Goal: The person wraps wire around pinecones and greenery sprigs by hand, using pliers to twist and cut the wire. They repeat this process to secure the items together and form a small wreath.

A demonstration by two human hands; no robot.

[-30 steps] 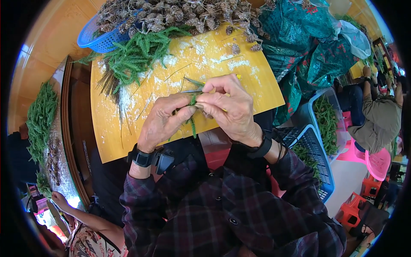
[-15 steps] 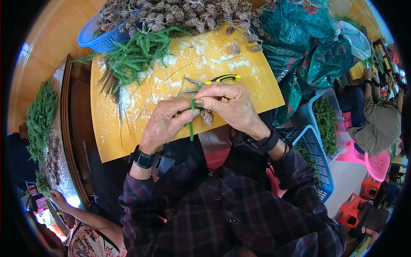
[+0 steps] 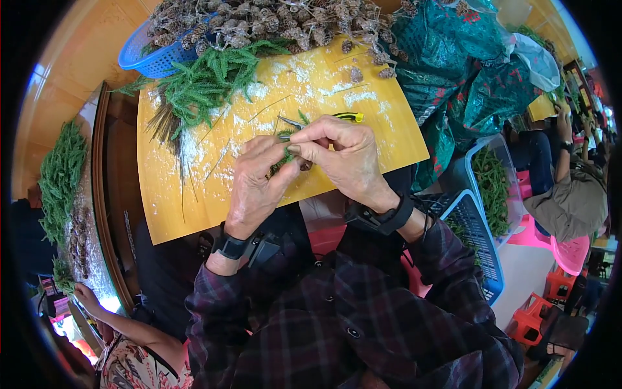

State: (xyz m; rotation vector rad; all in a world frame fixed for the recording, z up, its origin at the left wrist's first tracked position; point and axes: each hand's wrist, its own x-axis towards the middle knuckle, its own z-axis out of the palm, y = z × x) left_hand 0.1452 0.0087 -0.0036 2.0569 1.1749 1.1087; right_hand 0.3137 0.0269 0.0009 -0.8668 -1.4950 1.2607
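Observation:
Over the front part of the yellow board [image 3: 389, 139], my two hands meet. My left hand [image 3: 259, 178] is closed, thumb and fingers pinching a green artificial pine sprig [image 3: 287, 157]. My right hand [image 3: 346, 155] pinches the same sprig from the other side, its thumb and forefinger touching my left fingertips. A brown pine cone [image 3: 305, 166] shows a little below the fingers, mostly hidden. Just behind the hands lie pliers with yellow-and-black handles [image 3: 351, 117], partly covered by my right hand.
A pile of pine cones [image 3: 272, 23] spills over a blue basket [image 3: 152, 63] at the back. Green sprigs [image 3: 207, 81] lie at the left. Dark green plastic bags [image 3: 447, 71] stand right, above blue crates [image 3: 476, 240]. Another person's arm [image 3: 133, 327] is lower left.
The sprig has turned from hanging upright to lying slantwise between my hands, and the cone is now more hidden. My left hand has shifted slightly right; my right hand covers more of the pliers.

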